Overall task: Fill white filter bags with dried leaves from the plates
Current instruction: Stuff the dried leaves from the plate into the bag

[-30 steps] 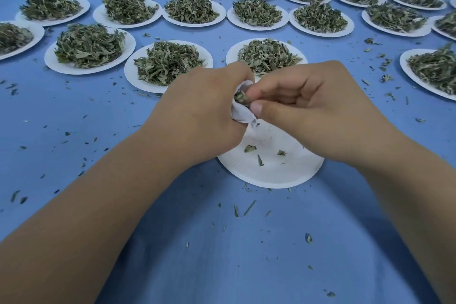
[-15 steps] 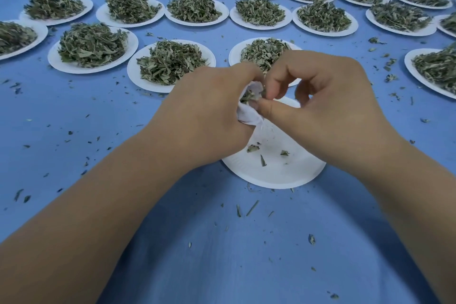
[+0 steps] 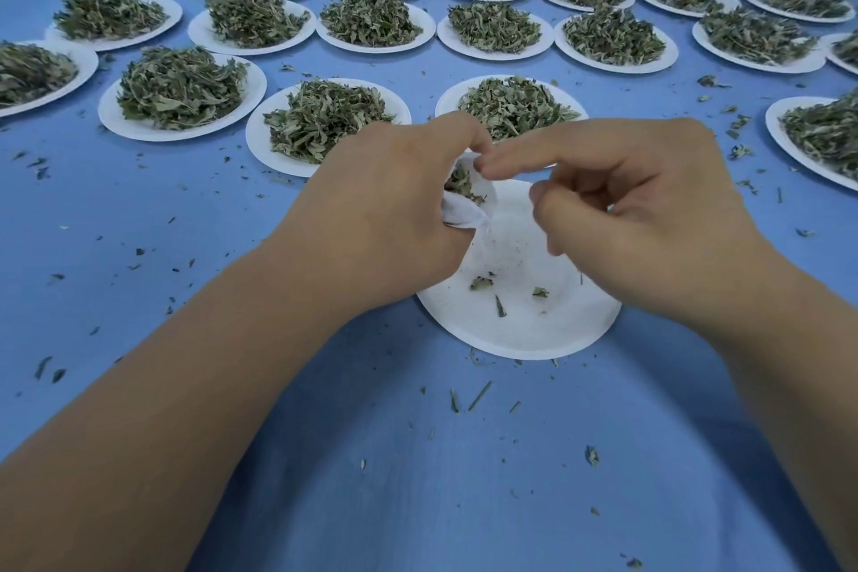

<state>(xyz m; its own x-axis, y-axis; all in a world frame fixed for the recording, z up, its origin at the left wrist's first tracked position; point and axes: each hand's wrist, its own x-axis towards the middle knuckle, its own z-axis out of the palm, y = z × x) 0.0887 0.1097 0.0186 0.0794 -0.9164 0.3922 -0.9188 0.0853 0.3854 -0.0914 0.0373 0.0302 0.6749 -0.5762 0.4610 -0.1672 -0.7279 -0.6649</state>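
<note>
My left hand [image 3: 390, 209] grips a small white filter bag [image 3: 464, 211] over the near white plate [image 3: 524, 330]. Dried green leaves [image 3: 462, 183] show in the bag's open mouth. My right hand [image 3: 640, 218] hovers just right of the bag, its index finger stretched out to the bag's top edge and the other fingers loosely curled, holding nothing. The near plate carries only a few leaf scraps [image 3: 483, 282].
Many white plates heaped with dried leaves, such as one [image 3: 325, 125] just beyond my left hand and another [image 3: 515, 105] behind the bag, cover the blue cloth [image 3: 418, 478] in rows to the far edge. Leaf crumbs are scattered over the cloth.
My right hand has let go of the bag's mouth and drawn back to the right, its fingers loosening. The left hand keeps the bag in the same place.
</note>
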